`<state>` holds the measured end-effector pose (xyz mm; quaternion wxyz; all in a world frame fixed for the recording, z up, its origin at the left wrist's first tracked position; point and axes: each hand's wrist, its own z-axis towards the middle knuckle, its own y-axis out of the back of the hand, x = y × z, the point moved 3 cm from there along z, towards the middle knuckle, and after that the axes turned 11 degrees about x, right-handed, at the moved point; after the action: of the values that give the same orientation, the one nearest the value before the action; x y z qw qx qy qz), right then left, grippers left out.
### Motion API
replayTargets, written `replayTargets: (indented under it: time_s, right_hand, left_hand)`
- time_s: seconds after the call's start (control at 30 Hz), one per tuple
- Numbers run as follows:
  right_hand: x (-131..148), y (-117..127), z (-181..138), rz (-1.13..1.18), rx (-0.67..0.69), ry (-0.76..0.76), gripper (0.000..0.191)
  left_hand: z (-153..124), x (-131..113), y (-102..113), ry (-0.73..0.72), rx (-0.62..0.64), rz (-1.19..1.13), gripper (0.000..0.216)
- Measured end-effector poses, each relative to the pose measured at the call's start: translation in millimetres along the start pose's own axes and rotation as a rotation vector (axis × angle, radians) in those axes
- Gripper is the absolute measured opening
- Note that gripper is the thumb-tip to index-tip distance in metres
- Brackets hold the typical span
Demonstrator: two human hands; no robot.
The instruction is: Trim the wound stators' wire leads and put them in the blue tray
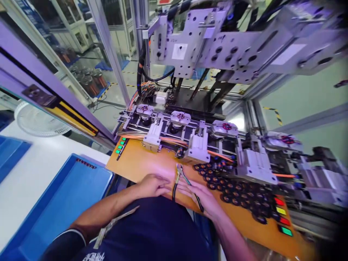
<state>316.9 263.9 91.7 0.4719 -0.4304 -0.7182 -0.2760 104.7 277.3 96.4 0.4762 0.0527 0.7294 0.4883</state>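
Silver-headed metal pliers [180, 172], 2 handles spread apart, 1 yellow and black, 1 green and black, head pointing forward, in the right hand [204, 194], over the orange worktop [153, 159]

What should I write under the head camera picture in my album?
Pliers at the right hand, left hand nearby, round dark parts on an orange worktop.

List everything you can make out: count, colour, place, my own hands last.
Worktop: one, orange, before you.
Pliers: one, yellow, green and black handles, worktop's front.
Round parts: many, black, worktop's right half.
Left buttons: four, green, left end.
Right buttons: four, red, yellow and green, right end.
Clamp blocks: four, silver, worktop's back edge.
Fixture heads: four, silver, behind them.
Trays: two or more, blue, left.
Grille: one, white, far left.
Left hand: one, bare, left of pliers.
Right hand: one, bare, on the pliers.
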Motion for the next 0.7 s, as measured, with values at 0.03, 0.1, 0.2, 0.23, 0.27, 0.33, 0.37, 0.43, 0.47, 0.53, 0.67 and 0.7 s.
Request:
replayTargets:
  time_s: [0.03, 0.1, 0.2, 0.23, 0.27, 0.33, 0.37, 0.43, 0.47, 0.53, 0.67, 0.7]
  right_hand:
    - [-2.9, -0.7, 8.1, -0.023, -0.012, 0.002, 0.072]
    - [-6.5, 3.0, 16.9, -0.103, -0.085, 0.005, 0.068]
    - [-10.4, 11.5, 15.4, -0.307, -0.28, 0.024, 0.05]
    - [-11.3, 12.9, 12.7, -0.381, -0.341, 0.04, 0.043]
    - [-12.0, 13.5, 9.9, -0.453, -0.393, 0.059, 0.038]
    - [-12.5, 12.0, 4.5, -0.58, -0.469, 0.097, 0.032]
    - [-12.2, 10.3, 2.2, -0.634, -0.495, 0.116, 0.032]
    - [-10.0, 5.3, -2.0, -0.724, -0.532, 0.159, 0.032]
    - [-8.2, 2.0, -4.0, -0.76, -0.54, 0.186, 0.032]
    - [-3.9, -5.8, -8.4, -0.815, -0.528, 0.251, 0.03]
    - [2.5, -21.7, -18.2, -0.871, -0.464, 0.362, 0.026]
    - [2.9, -24.8, -20.5, -0.878, -0.451, 0.379, 0.025]
  left_hand:
    - [3.6, -2.8, -3.2, -0.001, 0.021, 0.015, 0.024]
    - [7.3, -6.2, -8.0, 0.014, 0.048, 0.053, 0.025]
    - [3.8, -7.4, -11.7, 0.045, 0.06, 0.106, 0.028]
    - [0.7, -6.9, -12.0, 0.053, 0.06, 0.122, 0.029]
    - [-3.0, -5.8, -11.9, 0.065, 0.055, 0.139, 0.03]
    - [-11.1, -1.5, -10.0, 0.119, 0.031, 0.185, 0.032]
    - [-14.8, 1.4, -8.4, 0.158, 0.015, 0.214, 0.035]
    - [-19.8, 7.1, -4.6, 0.238, -0.015, 0.276, 0.041]
    - [-20.6, 9.2, -2.8, 0.266, -0.022, 0.305, 0.044]
    - [-18.5, 11.3, 0.2, 0.296, -0.022, 0.353, 0.05]
    - [-6.8, 9.7, 3.8, 0.341, -0.011, 0.413, 0.057]
    - [-5.1, 8.7, 3.8, 0.35, -0.008, 0.423, 0.057]
